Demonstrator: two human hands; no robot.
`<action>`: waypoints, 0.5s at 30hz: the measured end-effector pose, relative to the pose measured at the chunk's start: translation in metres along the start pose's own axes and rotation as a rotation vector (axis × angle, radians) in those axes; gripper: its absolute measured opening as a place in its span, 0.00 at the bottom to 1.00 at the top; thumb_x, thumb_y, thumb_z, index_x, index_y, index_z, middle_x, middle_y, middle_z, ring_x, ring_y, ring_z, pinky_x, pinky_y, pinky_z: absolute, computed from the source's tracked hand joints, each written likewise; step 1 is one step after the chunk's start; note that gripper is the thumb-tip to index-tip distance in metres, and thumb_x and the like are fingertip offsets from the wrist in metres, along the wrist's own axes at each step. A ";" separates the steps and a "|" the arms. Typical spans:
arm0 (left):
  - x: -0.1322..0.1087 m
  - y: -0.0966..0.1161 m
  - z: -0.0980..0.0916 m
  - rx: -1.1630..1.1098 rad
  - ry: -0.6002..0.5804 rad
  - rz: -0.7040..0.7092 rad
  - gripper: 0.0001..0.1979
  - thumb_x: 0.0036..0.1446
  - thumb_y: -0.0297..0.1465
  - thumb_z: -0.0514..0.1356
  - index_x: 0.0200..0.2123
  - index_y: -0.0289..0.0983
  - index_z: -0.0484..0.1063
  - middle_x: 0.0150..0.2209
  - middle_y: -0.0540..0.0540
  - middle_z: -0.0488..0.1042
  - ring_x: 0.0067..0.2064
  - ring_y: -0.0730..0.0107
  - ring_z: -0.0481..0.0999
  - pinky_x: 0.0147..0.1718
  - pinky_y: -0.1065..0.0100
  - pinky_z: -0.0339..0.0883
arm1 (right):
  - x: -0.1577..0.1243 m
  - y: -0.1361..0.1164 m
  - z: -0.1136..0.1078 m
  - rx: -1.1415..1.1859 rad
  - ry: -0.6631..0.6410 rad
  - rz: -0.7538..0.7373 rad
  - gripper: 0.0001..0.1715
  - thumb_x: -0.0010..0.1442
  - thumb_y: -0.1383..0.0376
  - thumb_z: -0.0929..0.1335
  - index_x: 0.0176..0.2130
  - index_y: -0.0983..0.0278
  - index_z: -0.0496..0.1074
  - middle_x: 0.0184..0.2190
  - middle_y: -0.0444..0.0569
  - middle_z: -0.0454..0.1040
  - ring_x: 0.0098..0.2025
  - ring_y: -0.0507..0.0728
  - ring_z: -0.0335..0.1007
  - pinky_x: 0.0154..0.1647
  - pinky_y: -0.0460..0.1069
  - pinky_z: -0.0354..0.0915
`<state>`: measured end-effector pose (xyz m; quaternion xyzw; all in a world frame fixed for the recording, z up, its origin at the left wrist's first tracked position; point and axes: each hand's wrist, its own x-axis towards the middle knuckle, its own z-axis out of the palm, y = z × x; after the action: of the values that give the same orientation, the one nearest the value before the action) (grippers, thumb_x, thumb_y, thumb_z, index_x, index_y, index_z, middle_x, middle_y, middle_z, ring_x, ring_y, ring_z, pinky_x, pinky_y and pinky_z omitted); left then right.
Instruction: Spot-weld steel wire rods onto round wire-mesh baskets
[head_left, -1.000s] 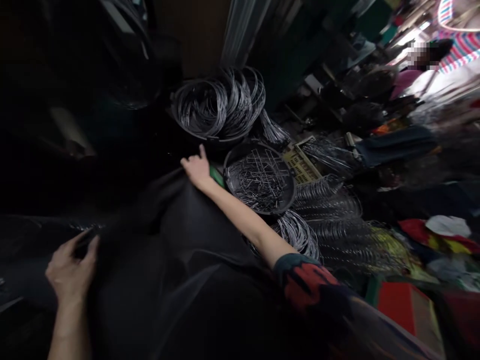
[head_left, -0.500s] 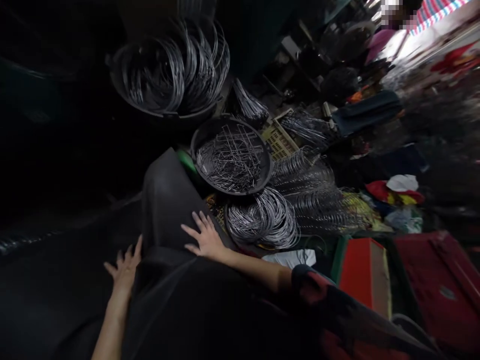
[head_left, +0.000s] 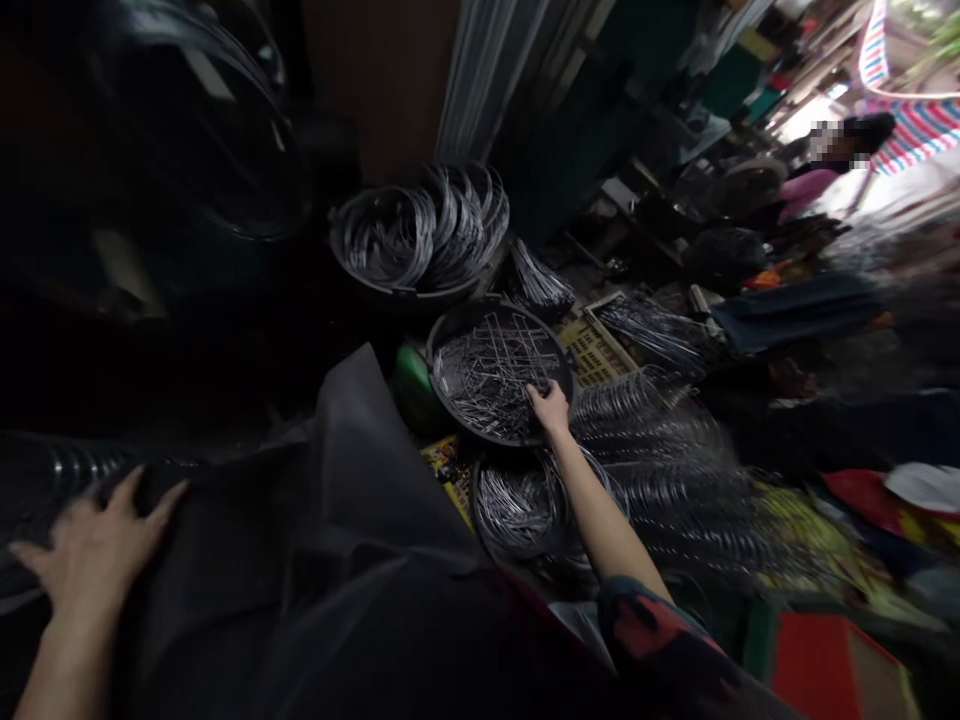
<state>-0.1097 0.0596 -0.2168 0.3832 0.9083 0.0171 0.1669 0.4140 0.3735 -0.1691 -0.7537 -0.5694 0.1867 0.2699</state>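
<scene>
My left hand point(head_left: 101, 545) is spread out at the lower left, over black cloth point(head_left: 225, 540) and close to a row of shiny wire loops point(head_left: 82, 462). At the lower right inside of a round black tub point(head_left: 439, 385), my right hand point(head_left: 551, 408) has its fingers curled in. Thin bent metal wires point(head_left: 487, 370) fill that tub, right by the fingertips. What the right fingers close on, if anything, is too dark to make out. The black cloth rises to a stiff peak between my hands.
Wire coils fill one tub point(head_left: 405, 290) behind and another coil point(head_left: 517, 505) lies in front. A yellow crate point(head_left: 600, 350) and wire bundles point(head_left: 656, 330) stand to the right, beside long wire springs point(head_left: 675, 480). A red box point(head_left: 814, 665) is lower right. Another person point(head_left: 810, 190) is far off.
My right hand has left the black cloth and reached forward into the tub of bent wires, its fingers curling. My left hand has moved left across the cloth, still spread. The view has shifted.
</scene>
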 end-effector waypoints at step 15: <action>-0.043 -0.004 -0.028 -0.428 0.561 -0.573 0.27 0.55 0.46 0.56 0.54 0.37 0.70 0.59 0.30 0.58 0.61 0.32 0.55 0.56 0.36 0.49 | -0.035 -0.094 -0.065 0.036 -0.232 -0.550 0.22 0.49 0.45 0.65 0.33 0.60 0.67 0.26 0.46 0.71 0.29 0.57 0.67 0.34 0.50 0.64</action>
<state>-0.0927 0.0291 -0.1788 0.0537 0.9638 0.2608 -0.0124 0.3710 0.3469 -0.0606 -0.5398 -0.7760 0.2014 0.2565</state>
